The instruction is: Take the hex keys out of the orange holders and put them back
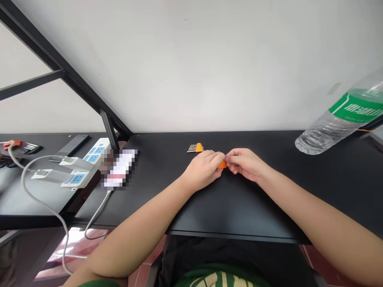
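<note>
Black desk (239, 215): left hand (205, 169) and right hand (243, 163) both pinch orange piece (222, 164); next needs steady pulling.

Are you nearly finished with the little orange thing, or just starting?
Hard to say. Nothing on the black desk looks finished. In hand: the left hand and right hand pinch a small orange piece between their fingertips. Left over: an orange holder with metal pins lies untouched just behind the left hand.
</note>
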Motion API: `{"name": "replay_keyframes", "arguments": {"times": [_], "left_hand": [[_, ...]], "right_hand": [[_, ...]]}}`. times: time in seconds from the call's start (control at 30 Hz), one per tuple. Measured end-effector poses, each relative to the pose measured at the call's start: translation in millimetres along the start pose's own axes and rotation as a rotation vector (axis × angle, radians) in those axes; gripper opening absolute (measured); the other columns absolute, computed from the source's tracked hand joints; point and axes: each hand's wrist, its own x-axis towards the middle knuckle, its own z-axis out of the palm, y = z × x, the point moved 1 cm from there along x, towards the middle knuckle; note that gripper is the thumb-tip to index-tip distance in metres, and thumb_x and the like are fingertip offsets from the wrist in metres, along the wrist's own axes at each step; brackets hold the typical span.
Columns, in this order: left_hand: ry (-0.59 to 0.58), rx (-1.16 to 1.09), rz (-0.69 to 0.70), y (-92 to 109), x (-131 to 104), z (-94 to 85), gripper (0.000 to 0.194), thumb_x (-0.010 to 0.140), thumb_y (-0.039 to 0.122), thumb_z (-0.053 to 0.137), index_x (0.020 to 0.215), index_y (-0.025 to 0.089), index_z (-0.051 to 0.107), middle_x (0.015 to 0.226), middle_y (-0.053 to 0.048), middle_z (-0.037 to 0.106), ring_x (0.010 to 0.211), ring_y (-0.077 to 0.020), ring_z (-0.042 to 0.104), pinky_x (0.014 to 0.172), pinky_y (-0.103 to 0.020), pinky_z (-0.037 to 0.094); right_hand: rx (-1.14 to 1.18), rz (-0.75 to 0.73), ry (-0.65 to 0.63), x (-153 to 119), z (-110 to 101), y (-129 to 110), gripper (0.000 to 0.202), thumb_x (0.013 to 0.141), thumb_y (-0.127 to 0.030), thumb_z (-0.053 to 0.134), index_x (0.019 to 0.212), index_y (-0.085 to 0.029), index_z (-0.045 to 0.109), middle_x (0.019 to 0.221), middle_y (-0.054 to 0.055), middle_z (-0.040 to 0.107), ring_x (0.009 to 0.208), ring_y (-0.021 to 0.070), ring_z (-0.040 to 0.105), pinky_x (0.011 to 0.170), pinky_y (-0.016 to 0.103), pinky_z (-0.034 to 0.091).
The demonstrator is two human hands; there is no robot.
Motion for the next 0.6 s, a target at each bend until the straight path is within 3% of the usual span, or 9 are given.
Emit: {"name": "replay_keyframes", "arguments": {"times": [0.23,0.4,0.6], "left_hand": [[-0.032,0.061,-0.003,-7,-4,-5.8,0.034,0.092,0.016,0.057,0.125,0.022,0.058,0.11,-0.005,0.074,0.104,-0.0207,0.068,0.095,-0.037,0.054],[-0.103,0.097,-0.009,-4,-7,-3.4,0.048,0.093,0.025,0.063,0.139,0.018,0.053,0.13,-0.009,0.069,0.112,-0.025,0.065,0.095,-0.041,0.054],[-0.155,0.165,-0.08,2,-7,-0.9,0.035,0.092,0.025,0.059,0.127,0.019,0.061,0.118,-0.009,0.072,0.105,-0.026,0.064,0.091,-0.042,0.052]], "right_hand": [[-0.03,0.02,-0.013,1,-14,-4,0.018,0.075,-0.02,0.084,0.076,-0.014,0.067,0.062,0.003,0.063,0.052,0.0099,0.055,0.046,0.02,0.045],[-0.075,0.045,0.003,0,-12,-5,0.014,0.078,-0.018,0.079,0.075,-0.014,0.067,0.064,0.005,0.064,0.053,0.0112,0.057,0.046,0.022,0.047],[-0.084,0.062,0.025,-2,-7,-3,0.012,0.079,-0.016,0.078,0.075,-0.013,0.067,0.066,0.006,0.066,0.054,0.0117,0.06,0.048,0.022,0.049]]}}
